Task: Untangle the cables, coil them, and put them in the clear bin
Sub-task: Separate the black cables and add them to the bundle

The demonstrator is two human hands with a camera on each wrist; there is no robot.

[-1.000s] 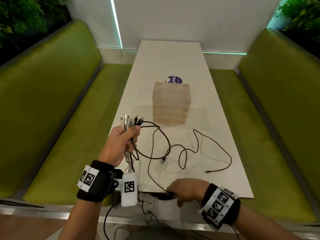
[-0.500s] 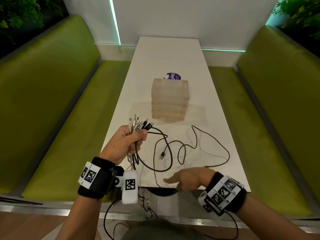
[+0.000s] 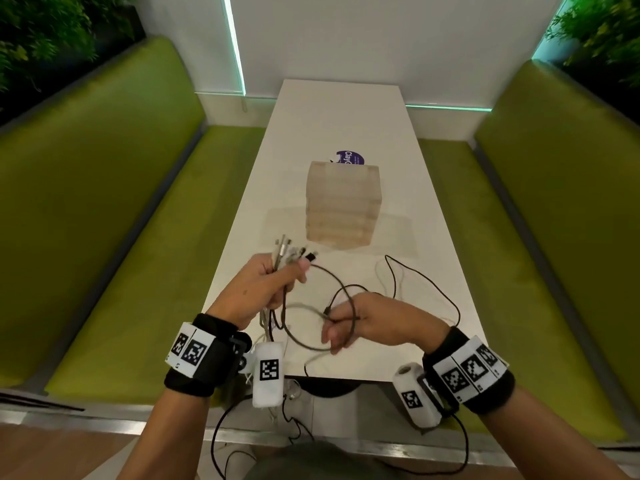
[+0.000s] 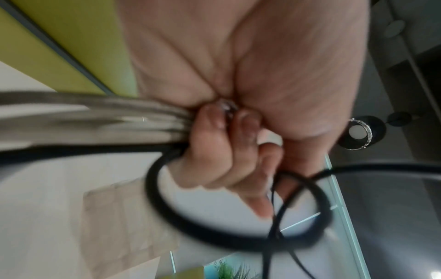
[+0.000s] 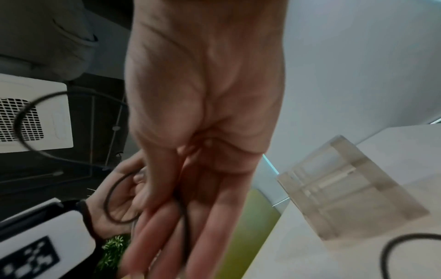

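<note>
My left hand (image 3: 287, 275) is raised over the near left of the white table (image 3: 339, 109) and grips a bundle of cable ends (image 3: 291, 252), plugs pointing up. The left wrist view shows its fingers (image 4: 226, 132) curled round grey and black cables (image 4: 95, 120). To its right, my right hand (image 3: 337, 327) pinches a dark cable (image 3: 349, 296) close to its plug, and that cable loops back to the bundle. In the right wrist view the cable (image 5: 183, 217) runs along that hand's fingers. Mid-table stands the clear bin (image 3: 343, 202); I cannot see inside it.
More dark and white cable (image 3: 429, 289) trails loose on the table to the right of my hands. Cables hang off the near edge (image 3: 291, 410). A purple sticker (image 3: 350, 157) lies behind the bin. Green benches (image 3: 121, 220) flank the table.
My right hand has come up from the table's near edge and taken hold of the dark cable by its plug. The left hand keeps the bundle and has drifted slightly toward me.
</note>
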